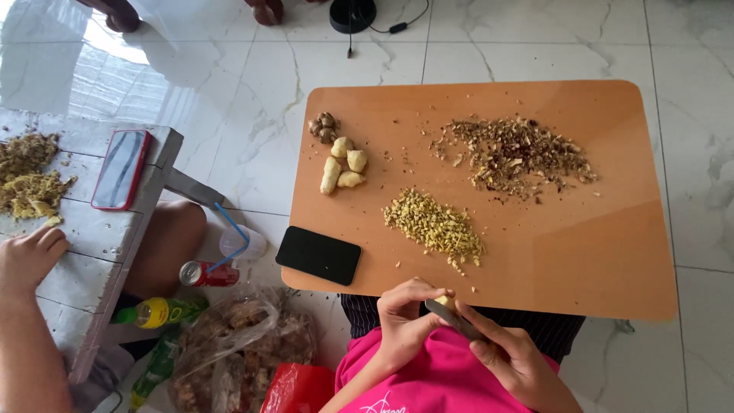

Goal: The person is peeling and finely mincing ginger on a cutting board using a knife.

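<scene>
My left hand [405, 317] pinches a small yellowish ginger piece [446, 302] at the near edge of an orange board [612, 260]. My right hand [520, 365] grips a knife [453, 316] whose blade lies against that piece. On the board lie a heap of chopped yellow ginger [436, 224], a larger pile of brown peelings [520, 155], a few peeled ginger chunks [342, 167] and some unpeeled knobs [323, 127].
A black phone [318, 255] rests on the board's near left corner. At the left, another person's hand [29, 256] lies on a grey wooden bench [92, 229] with a red-cased phone [121, 168] and chopped ginger. A can, bottles, a cup and plastic bags sit on the floor.
</scene>
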